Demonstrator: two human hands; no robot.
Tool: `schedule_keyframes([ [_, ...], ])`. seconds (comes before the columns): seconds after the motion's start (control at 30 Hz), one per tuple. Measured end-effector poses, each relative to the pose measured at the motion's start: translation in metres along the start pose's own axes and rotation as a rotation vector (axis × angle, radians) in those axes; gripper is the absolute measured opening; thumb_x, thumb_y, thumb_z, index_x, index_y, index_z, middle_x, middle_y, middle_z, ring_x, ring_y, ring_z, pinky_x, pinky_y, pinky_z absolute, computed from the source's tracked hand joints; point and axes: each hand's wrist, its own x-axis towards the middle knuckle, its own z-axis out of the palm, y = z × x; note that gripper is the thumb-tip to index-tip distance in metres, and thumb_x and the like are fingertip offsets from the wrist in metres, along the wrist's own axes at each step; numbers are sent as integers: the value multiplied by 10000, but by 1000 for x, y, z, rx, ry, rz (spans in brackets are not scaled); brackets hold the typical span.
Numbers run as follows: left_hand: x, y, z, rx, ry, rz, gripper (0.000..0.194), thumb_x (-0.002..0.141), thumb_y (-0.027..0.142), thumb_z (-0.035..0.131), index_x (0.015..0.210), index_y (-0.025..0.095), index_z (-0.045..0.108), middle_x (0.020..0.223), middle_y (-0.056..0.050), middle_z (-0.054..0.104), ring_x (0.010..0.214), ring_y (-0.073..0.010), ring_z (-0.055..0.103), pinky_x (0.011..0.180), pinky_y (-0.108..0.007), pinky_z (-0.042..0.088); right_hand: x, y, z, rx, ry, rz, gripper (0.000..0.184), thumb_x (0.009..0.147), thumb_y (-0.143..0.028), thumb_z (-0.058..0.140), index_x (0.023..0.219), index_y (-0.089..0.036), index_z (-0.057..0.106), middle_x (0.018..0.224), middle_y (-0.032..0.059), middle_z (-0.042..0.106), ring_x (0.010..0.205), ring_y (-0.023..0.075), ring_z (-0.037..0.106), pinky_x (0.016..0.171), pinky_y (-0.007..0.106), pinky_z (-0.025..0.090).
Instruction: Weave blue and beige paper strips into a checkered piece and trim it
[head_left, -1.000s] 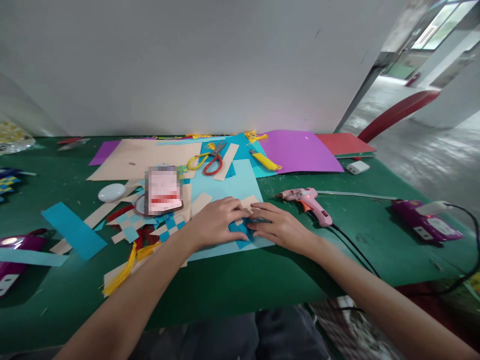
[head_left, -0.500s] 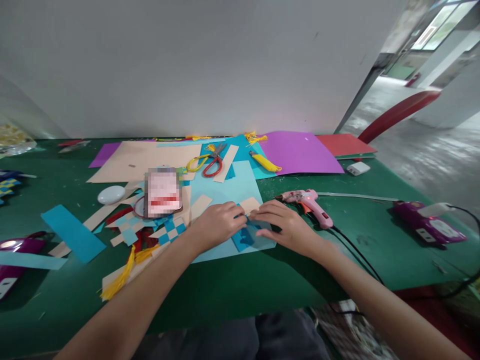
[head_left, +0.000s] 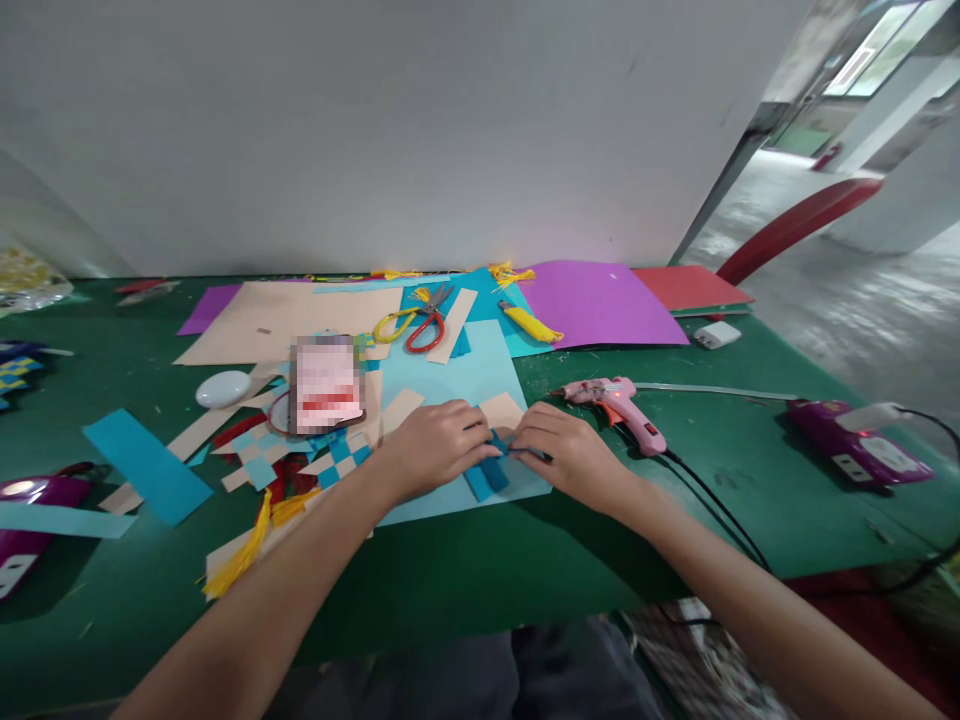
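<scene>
Blue paper strips (head_left: pixel 487 480) lie on a light blue sheet (head_left: pixel 450 500) in front of me. My left hand (head_left: pixel 444 442) is closed, its fingertips pinching a blue strip from the left. From the other side my right hand (head_left: pixel 568 450) pinches the strip's right part, fingers curled together. The fingers partly cover the strip, so its full shape is hidden. Just beyond my fingertips is a beige paper piece (head_left: pixel 501 411) on the light blue sheet. To the right of my right hand rests a pink glue gun (head_left: pixel 630 412).
Scissors (head_left: pixel 426 322) and a yellow cutter (head_left: pixel 531 324) lie behind my hands. Left are a phone-like object (head_left: pixel 328 385), woven paper pieces (head_left: pixel 341 460), a yellow tassel (head_left: pixel 244 560) and a blue strip (head_left: pixel 148 467). A purple power strip (head_left: pixel 855 445) sits at right; the glue gun's black cord (head_left: pixel 712 505) crosses the table.
My right hand's fingers have curled in from a more spread pose and pinch the blue strip. The strip between my hands has shifted up and right.
</scene>
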Motion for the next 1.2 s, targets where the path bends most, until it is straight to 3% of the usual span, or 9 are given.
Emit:
schedule_keyframes([
  [0.33,0,-1,2,37,14,18,302,983,331,383,984,174,641,977,-61,669,912,-188,597,742,-290,449,1,5,4,100,31,113,72,877,-223,590,888,-182,648,834,58,652,828,187,552,741,327,472],
  [0.73,2,-1,7,71,3,-5,241,964,291,419,1034,169,615,999,-75,661,932,-207,596,734,-307,457,3,1,3,119,45,123,101,889,-223,564,878,-185,657,839,63,665,825,190,571,739,332,487],
  [0.9,5,5,9,93,15,-60,230,964,277,409,943,161,606,918,-65,660,864,-198,605,657,-291,439,-3,-4,-7,82,39,154,172,878,-291,595,995,-183,659,905,72,681,871,198,595,772,328,486],
  [1.0,4,6,10,46,60,-115,237,966,298,409,900,165,595,881,-55,665,844,-191,611,660,-285,439,-17,-3,-23,-56,137,318,241,952,-277,454,891,-184,669,834,57,685,825,183,614,790,316,464],
  [1.1,3,5,12,-32,100,-182,219,953,317,436,898,172,590,896,-50,674,858,-194,621,690,-292,454,-34,2,-40,-376,264,545,349,984,-309,344,871,-169,642,822,76,668,814,203,609,771,323,438],
  [1.2,2,3,14,-82,112,-212,221,943,327,448,890,173,598,916,-55,682,885,-205,626,718,-305,468,-49,7,-47,-732,187,670,366,962,-417,377,886,-145,611,847,113,651,862,260,577,743,345,411],
])
